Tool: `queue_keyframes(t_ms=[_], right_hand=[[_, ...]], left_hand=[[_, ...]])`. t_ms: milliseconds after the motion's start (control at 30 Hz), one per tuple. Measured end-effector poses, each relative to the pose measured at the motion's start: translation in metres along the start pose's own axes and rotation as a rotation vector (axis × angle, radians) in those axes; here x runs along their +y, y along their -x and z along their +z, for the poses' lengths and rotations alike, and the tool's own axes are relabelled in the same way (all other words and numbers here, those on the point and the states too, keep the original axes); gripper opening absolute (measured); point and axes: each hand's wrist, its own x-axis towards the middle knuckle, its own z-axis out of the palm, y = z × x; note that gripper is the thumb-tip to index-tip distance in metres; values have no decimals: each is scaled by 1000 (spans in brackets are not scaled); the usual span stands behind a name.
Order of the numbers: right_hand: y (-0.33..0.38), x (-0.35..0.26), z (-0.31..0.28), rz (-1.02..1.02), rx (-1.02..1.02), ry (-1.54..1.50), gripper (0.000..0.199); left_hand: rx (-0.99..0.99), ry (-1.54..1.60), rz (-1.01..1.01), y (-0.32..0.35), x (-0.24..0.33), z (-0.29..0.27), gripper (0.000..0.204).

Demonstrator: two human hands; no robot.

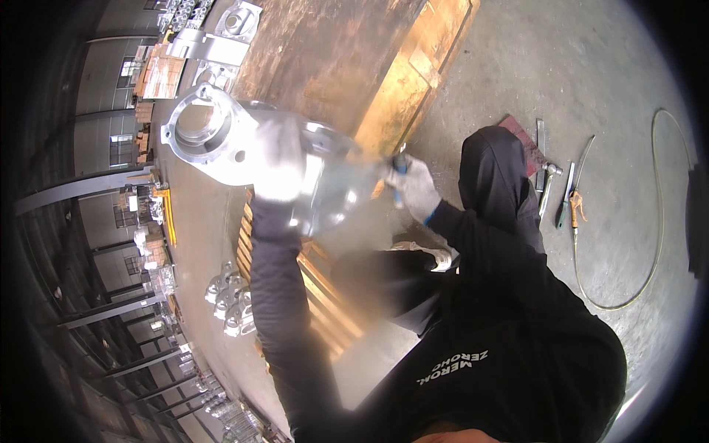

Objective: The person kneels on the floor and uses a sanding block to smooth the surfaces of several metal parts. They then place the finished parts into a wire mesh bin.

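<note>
A large silvery metal casting (235, 144) with a round ring-shaped opening at its left end is held up beside a wooden worktop. My left hand (279, 159), in a white glove, is closed over the middle of the casting. The casting's right end is blurred. My right hand (416, 186), also in a white glove, is closed round a small tool with a blue handle (399, 164) near that right end. Blur hides the tool's tip, and I cannot tell whether it touches the metal.
Beyond the casting is the worn wooden worktop (325, 59), with more metal parts (236, 26) at its far left. A slatted wooden pallet (332, 317) lies below. Several castings (230, 299) stand on the floor. At right lie a hammer (547, 177), a green-handled tool (563, 213) and an air gun (577, 207) with a hose (656, 184).
</note>
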Motion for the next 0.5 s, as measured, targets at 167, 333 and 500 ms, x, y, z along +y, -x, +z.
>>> queue_keyframes(t_ms=[167, 333, 500], right_hand=[[-100, -26, -23, -4, 155, 11, 40], [-136, -6, -51, -143, 286, 584, 15], [-139, 9, -57, -411, 130, 728, 31]], left_hand=[[-419, 104, -892, -108, -11, 60, 70], [-421, 192, -1003, -142, -18, 71, 69], [-394, 127, -999, -130, -18, 76, 65]])
